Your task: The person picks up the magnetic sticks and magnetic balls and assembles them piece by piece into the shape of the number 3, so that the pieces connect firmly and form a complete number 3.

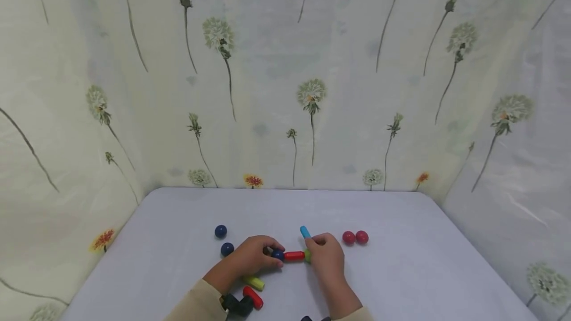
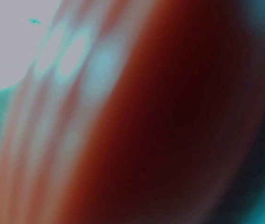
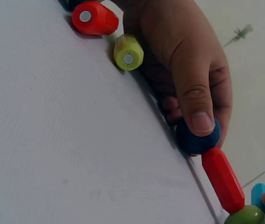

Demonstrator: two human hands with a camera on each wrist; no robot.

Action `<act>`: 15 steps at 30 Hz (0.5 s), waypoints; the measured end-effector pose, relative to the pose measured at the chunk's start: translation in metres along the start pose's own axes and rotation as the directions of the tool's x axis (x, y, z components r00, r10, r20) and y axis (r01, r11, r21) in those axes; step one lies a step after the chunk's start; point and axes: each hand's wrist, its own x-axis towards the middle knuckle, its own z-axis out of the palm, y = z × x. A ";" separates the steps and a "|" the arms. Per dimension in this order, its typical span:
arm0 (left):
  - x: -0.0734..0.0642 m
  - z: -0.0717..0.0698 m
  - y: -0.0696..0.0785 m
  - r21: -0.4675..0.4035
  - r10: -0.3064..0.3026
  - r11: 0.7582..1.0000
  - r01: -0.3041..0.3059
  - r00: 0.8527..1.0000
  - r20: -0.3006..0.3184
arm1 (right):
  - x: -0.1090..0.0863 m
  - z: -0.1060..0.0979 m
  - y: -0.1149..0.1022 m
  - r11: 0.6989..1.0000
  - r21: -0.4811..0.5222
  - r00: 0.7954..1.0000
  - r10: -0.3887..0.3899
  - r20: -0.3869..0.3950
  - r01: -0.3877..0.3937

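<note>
My left hand (image 1: 255, 256) pinches a dark blue ball (image 3: 197, 136) between thumb and fingers, low over the white table. A red faceted rod (image 3: 223, 180) runs from that ball to a green ball (image 3: 246, 215), in one line. At the green ball, my right hand (image 1: 327, 259) grips a light blue rod (image 1: 305, 232), which points away toward the back of the table. The right hand partly covers the green ball in the head view. In the right wrist view only fingertips of that hand show at the edge. A blurred reddish surface fills most of the left wrist view.
Two blue balls (image 1: 220, 232) lie left of the hands, two red balls (image 1: 355, 237) to the right. By the left forearm are a yellow-green rod (image 3: 128, 53) and another red rod (image 3: 95, 17) with pale end discs. A flower-patterned curtain (image 1: 285, 88) stands behind the table (image 1: 401, 271).
</note>
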 end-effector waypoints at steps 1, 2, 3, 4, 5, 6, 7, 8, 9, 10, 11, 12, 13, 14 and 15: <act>0.000 0.000 -0.001 -0.004 0.001 1.000 -0.001 1.000 0.001 | 0.000 0.001 0.000 1.000 -0.011 1.000 -0.002 -0.005 0.002; 0.000 0.000 -0.001 -0.006 0.003 1.000 -0.003 1.000 0.002 | 0.000 0.003 0.000 1.000 -0.022 1.000 -0.003 -0.011 0.003; 0.000 0.000 -0.002 -0.006 0.006 1.000 -0.006 1.000 0.002 | 0.000 0.004 0.000 1.000 -0.030 1.000 -0.001 -0.017 0.001; 0.000 0.001 -0.002 -0.005 0.007 1.000 -0.007 1.000 0.001 | 0.001 0.005 0.000 0.999 -0.037 1.000 0.001 -0.021 -0.001; 0.000 0.000 -0.002 -0.005 0.009 1.000 -0.009 1.000 0.000 | 0.001 0.006 -0.001 0.999 -0.045 1.000 0.002 -0.025 -0.003; 0.000 0.000 -0.002 -0.004 0.011 1.000 -0.011 1.000 -0.002 | 0.001 0.007 -0.001 0.999 -0.052 1.000 0.003 -0.028 -0.004; 0.000 0.000 -0.003 -0.004 0.012 1.000 -0.012 1.000 -0.003 | 0.001 0.008 -0.001 0.998 -0.059 1.000 0.003 -0.030 -0.005; 0.000 -0.001 -0.002 -0.004 0.013 1.000 -0.013 1.000 -0.004 | 0.002 0.008 -0.001 0.998 -0.066 0.999 0.002 -0.032 -0.004; 0.000 -0.001 -0.002 -0.005 0.015 1.000 -0.015 1.000 -0.005 | 0.002 0.009 -0.001 0.997 -0.071 0.999 0.000 -0.034 -0.003; 0.000 -0.001 -0.002 -0.005 0.015 1.000 -0.015 1.000 -0.006 | 0.002 0.009 -0.001 0.997 -0.078 0.999 -0.002 -0.036 -0.001; 0.000 -0.001 -0.002 -0.006 0.017 1.000 -0.017 1.000 -0.004 | 0.002 0.010 -0.001 0.996 -0.085 0.999 -0.005 -0.039 0.002; 0.000 -0.001 -0.002 -0.008 0.018 1.000 -0.018 1.000 -0.002 | 0.002 0.010 0.000 0.996 -0.091 0.999 -0.010 -0.044 0.006; 0.000 -0.001 -0.002 -0.009 0.021 1.000 -0.021 1.000 0.000 | 0.002 0.010 0.000 0.996 -0.092 0.999 -0.013 -0.048 0.008; 0.000 -0.001 -0.002 -0.008 0.023 1.000 -0.023 1.000 0.001 | 0.003 0.011 0.001 0.996 -0.090 0.999 -0.013 -0.052 0.008; 0.000 -0.001 -0.002 -0.008 0.023 1.000 -0.023 1.000 0.003 | 0.003 0.011 0.002 0.996 -0.090 0.998 -0.017 -0.057 0.012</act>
